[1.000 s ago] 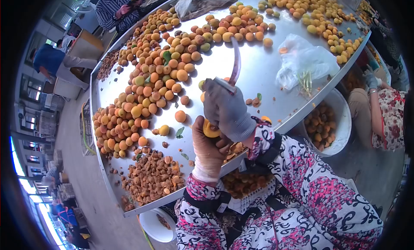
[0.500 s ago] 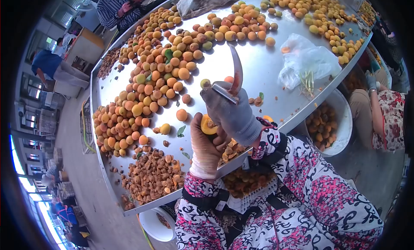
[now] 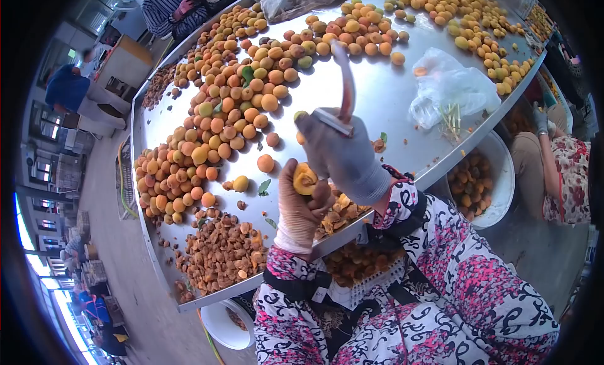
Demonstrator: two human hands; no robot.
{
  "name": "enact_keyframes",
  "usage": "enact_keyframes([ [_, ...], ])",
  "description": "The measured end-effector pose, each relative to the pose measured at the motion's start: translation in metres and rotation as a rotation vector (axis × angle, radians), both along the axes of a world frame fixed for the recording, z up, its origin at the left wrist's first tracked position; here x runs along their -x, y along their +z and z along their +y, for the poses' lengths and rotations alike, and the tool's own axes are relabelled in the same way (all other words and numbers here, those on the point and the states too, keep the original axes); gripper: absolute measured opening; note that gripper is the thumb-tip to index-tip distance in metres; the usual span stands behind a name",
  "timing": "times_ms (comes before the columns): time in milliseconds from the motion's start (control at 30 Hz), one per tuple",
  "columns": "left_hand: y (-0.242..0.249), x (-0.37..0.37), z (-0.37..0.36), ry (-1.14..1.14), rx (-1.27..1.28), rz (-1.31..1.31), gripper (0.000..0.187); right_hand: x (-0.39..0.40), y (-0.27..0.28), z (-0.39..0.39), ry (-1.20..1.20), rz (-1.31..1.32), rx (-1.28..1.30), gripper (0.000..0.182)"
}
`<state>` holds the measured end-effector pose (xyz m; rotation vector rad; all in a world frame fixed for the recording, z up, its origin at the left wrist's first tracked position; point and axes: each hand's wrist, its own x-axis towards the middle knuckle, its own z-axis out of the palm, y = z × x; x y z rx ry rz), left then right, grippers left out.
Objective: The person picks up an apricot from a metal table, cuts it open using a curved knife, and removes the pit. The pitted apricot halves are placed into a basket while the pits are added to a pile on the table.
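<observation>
My left hand [image 3: 301, 207], in a pale thin glove with bare-looking fingertips, is closed around a cut apricot [image 3: 306, 179]; its yellow-orange flesh faces up. Just above and to the right, my right hand [image 3: 346, 154] wears a grey glove and grips a curved knife [image 3: 346, 88]. The knife's blade points up and away from the apricot, and its metal collar shows at the fist. The fingertips of my right hand are partly hidden beside the fruit. Below my hands, opened apricot pieces [image 3: 340, 215] lie at the metal table's edge.
Whole apricots [image 3: 217, 123] spread across the metal table [image 3: 371, 82]. A heap of brown apricot stones [image 3: 220, 255] lies at the near left corner. A clear plastic bag [image 3: 450, 88] rests at right. A white bucket of apricots [image 3: 500, 176] stands beside a co-worker [image 3: 566, 176].
The apricot has turned in my left hand, so more of its flesh faces up. My right hand has shifted slightly, with the knife blade blurred at its tip.
</observation>
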<state>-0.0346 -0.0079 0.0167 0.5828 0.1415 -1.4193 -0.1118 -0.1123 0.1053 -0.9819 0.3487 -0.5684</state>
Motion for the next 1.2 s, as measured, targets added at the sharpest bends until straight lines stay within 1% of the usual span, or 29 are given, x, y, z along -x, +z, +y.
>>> enact_keyframes([
  [33, 0.001, 0.002, -0.001, -0.002, -0.002, 0.0, 0.039, 0.001, -0.001, 0.002, -0.002, 0.0, -0.002, 0.024],
  [100, 0.007, 0.003, -0.003, 0.032, -0.102, 0.008, 0.044, -0.001, -0.006, 0.004, -0.036, 0.035, 0.001, 0.022],
  [133, 0.006, 0.003, -0.003, 0.033, -0.102, 0.01, 0.044, -0.003, -0.009, 0.001, -0.054, -0.025, 0.027, 0.021],
  [167, 0.006, 0.003, -0.003, 0.005, -0.049, 0.008, 0.044, -0.004, -0.011, -0.001, -0.052, -0.023, 0.03, 0.021],
  [233, 0.005, 0.004, -0.004, -0.053, 0.05, 0.004, 0.044, -0.004, -0.013, -0.005, -0.02, -0.11, 0.014, 0.021],
  [267, 0.004, 0.005, -0.003, -0.056, 0.049, 0.004, 0.044, -0.003, -0.012, -0.004, -0.023, -0.11, 0.014, 0.021],
  [333, 0.003, 0.004, -0.002, -0.054, 0.054, 0.019, 0.042, -0.004, -0.009, -0.003, -0.027, -0.015, 0.032, 0.021],
  [367, 0.004, 0.006, -0.002, -0.053, 0.051, 0.02, 0.042, -0.005, -0.01, -0.002, -0.026, -0.014, 0.029, 0.021],
  [433, 0.012, 0.009, -0.003, 0.011, -0.116, -0.007, 0.041, -0.007, -0.012, 0.003, -0.079, -0.001, 0.14, 0.022],
  [500, 0.019, 0.015, -0.006, 0.049, -0.161, -0.017, 0.041, -0.008, -0.018, 0.007, -0.062, 0.024, 0.154, 0.022],
  [567, 0.019, 0.019, -0.007, 0.089, -0.205, -0.026, 0.041, -0.008, -0.013, 0.007, -0.043, 0.048, 0.17, 0.023],
  [633, 0.014, 0.022, -0.001, 0.096, -0.176, -0.251, 0.04, -0.006, -0.001, 0.004, -0.066, 0.125, 0.015, 0.023],
  [667, 0.009, 0.016, 0.0, 0.1, -0.176, -0.25, 0.04, -0.004, 0.002, 0.0, -0.02, 0.041, -0.052, 0.023],
  [700, 0.003, 0.006, 0.002, 0.008, -0.046, -0.126, 0.041, -0.005, 0.002, 0.002, -0.017, 0.042, -0.051, 0.023],
  [733, 0.002, 0.001, 0.002, -0.086, 0.084, -0.003, 0.041, -0.005, 0.002, 0.003, -0.028, 0.054, 0.011, 0.025],
  [767, 0.003, 0.001, 0.001, -0.088, 0.083, -0.003, 0.041, -0.005, 0.002, 0.003, -0.043, 0.065, 0.072, 0.029],
  [833, 0.008, 0.003, 0.0, -0.042, -0.047, -0.021, 0.043, -0.006, -0.002, 0.002, -0.058, 0.076, 0.097, 0.028],
  [900, 0.013, 0.005, 0.0, -0.029, -0.082, -0.032, 0.044, -0.006, 0.0, 0.002, -0.055, -0.037, 0.029, 0.028],
  [933, 0.014, 0.006, -0.001, -0.017, -0.12, -0.045, 0.044, -0.006, 0.0, 0.002, -0.054, -0.036, 0.029, 0.028],
  [1000, 0.014, 0.008, 0.0, -0.01, -0.105, -0.05, 0.044, -0.007, -0.001, 0.002, -0.067, -0.066, 0.001, 0.027],
  [1133, 0.013, 0.009, -0.001, -0.003, -0.079, -0.074, 0.042, -0.009, -0.008, 0.004, -0.094, -0.044, 0.023, 0.025],
  [1167, 0.018, 0.012, -0.003, -0.002, -0.079, -0.073, 0.042, -0.008, -0.008, 0.007, -0.117, 0.005, 0.011, 0.022],
  [1200, 0.024, 0.018, -0.006, 0.039, -0.195, -0.087, 0.04, -0.007, -0.008, 0.009, -0.138, 0.054, 0.001, 0.022],
])
